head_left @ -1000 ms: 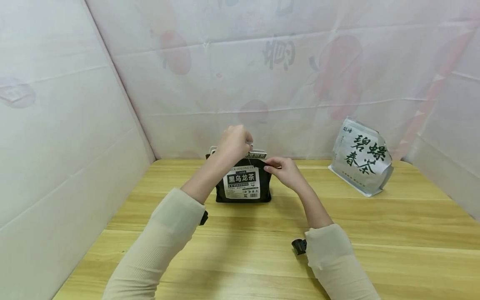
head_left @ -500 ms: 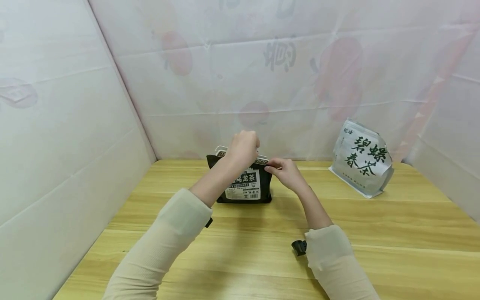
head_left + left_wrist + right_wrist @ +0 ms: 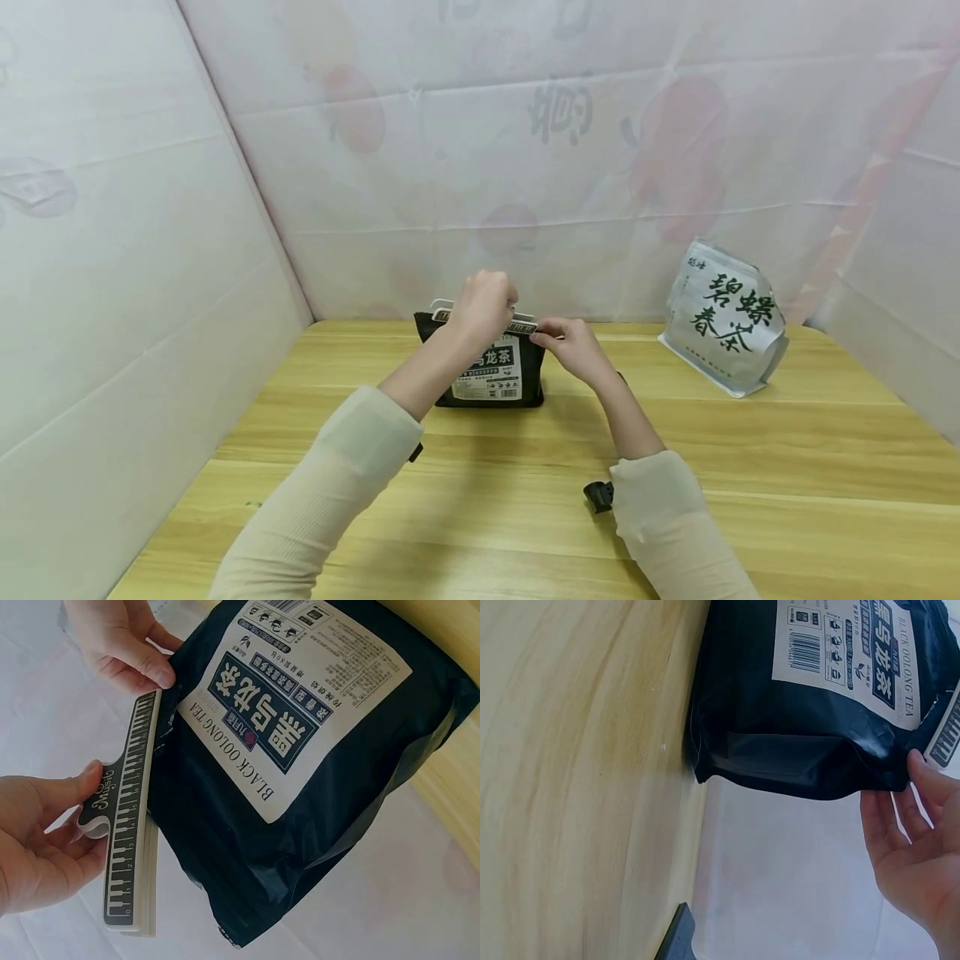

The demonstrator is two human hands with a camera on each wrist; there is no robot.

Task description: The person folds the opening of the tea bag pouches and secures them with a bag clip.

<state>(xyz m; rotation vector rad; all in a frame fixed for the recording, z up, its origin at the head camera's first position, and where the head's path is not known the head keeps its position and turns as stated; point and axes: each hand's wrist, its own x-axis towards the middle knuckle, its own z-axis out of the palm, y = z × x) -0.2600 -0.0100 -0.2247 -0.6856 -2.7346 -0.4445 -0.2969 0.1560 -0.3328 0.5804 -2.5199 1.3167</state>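
A black oolong tea bag [image 3: 531,379] with a white label stands upright on the table. My left hand [image 3: 483,304] pinches the handle of a long bag clip [image 3: 131,810] printed with piano keys. Its bar runs along the folded top edge of the bag, and in the left wrist view the clip's far end reaches the fingertips of my right hand [image 3: 127,649]. That right hand pinches the bag's top right corner between thumb and fingers, seen close up in the right wrist view. The left part of the top edge sticks out past the clip.
A white tea bag [image 3: 723,321] with large dark characters stands at the right on the wooden table [image 3: 480,533]. Pale fabric walls [image 3: 480,150] enclose the table at the back and sides. Dark wrist camera mounts [image 3: 598,497] sit below the forearms.
My left hand has come down and slightly right with the clip, which now sits lower, over the bag's top edge. The right hand keeps its pinch on the corner and barely moves.
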